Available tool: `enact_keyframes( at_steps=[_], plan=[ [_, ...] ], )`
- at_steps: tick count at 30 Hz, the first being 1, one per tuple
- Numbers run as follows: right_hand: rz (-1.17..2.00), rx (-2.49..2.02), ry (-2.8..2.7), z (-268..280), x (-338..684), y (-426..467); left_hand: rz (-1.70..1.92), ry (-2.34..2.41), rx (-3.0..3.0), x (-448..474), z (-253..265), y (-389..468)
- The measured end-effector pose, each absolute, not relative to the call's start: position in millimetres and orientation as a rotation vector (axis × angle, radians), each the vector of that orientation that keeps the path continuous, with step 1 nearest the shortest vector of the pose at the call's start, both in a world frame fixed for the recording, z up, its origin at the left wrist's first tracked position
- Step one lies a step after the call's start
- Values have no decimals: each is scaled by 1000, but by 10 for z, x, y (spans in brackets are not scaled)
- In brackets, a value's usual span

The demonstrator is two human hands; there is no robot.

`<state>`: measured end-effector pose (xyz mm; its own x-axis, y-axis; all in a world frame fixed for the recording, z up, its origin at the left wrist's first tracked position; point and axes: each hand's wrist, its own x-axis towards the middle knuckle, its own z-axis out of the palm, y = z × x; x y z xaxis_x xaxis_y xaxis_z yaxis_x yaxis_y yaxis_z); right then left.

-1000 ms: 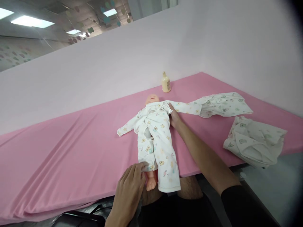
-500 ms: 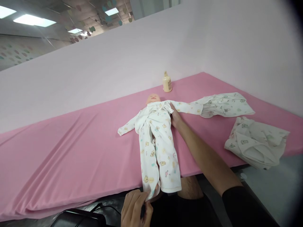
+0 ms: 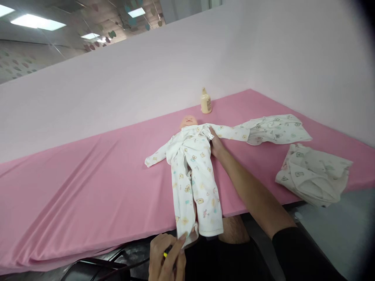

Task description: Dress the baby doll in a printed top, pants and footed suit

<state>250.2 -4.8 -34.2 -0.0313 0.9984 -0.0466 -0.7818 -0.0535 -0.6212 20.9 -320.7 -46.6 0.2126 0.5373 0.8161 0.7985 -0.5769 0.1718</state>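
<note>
A baby doll point(image 3: 189, 120) lies on its back on the pink-covered table, dressed in a white printed long-sleeved top point(image 3: 175, 141). White baby pants point(image 3: 202, 183) with bear prints lie over its lower body, the legs reaching past the table's front edge. My left hand point(image 3: 166, 255) is at the cuff of the left pant leg, fingertips pressed on the cloth; a small yellow thing I cannot make out shows between the fingers. My right hand point(image 3: 216, 145) is at the waist on the doll's right-hand side, beside a white tag, its fingers partly hidden by the cloth.
A cream pump bottle point(image 3: 206, 103) stands behind the doll near the white wall point(image 3: 131, 86). Two printed white garments lie at the right: one stretched out point(image 3: 278, 129), one bundled point(image 3: 315, 175) at the table edge. A black chair-like object point(image 3: 96, 269) and cord are below, lower left.
My left hand's fingers have shifted and straightened somewhat at the cuff, exposing the yellow thing. My right hand keeps its place at the waist. The view has moved slightly.
</note>
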Motion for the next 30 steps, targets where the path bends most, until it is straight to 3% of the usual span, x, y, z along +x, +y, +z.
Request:
enact_keyframes(
  at_steps=[3, 15, 30],
  plan=[
    [1542, -566, -493, -331, 2507, -62, -1528, -1337, -2068, 272, -524, -3248],
    [1540, -587, -547, -343, 2512, -55, -1041, -1379, -2269, 428, -436, -3188],
    [1548, -605, -543, -370, 2515, -27, -1149, -1252, -2262, 206, -458, -3275]
  ],
)
